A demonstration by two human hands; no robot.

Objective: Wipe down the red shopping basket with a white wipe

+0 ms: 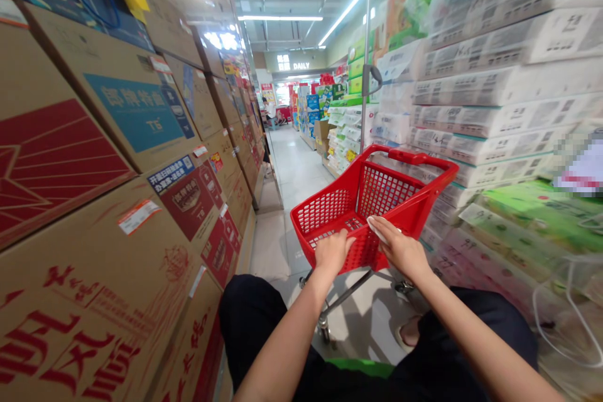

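A red plastic shopping cart (325,213) with perforated basket walls stands in front of my knees, its handle toward the right. My left hand (332,252) is closed over the near upper rim of the basket, thumb pointing right. Farther right along that same rim, my right hand (400,250) presses a folded white cloth or wipe (377,228) against the red plastic. Its fingers partly cover the cloth. The cart's basket floor shows through the open top, and metal legs with casters are visible underneath.
Stacked cardboard cartons (136,110) form a wall close on my left. On the right rise piles of wrapped white packs (471,107) and green packs (522,213). A metal pole (368,44) stands behind the cart. The tiled aisle (294,160) runs toward a distant person (269,110).
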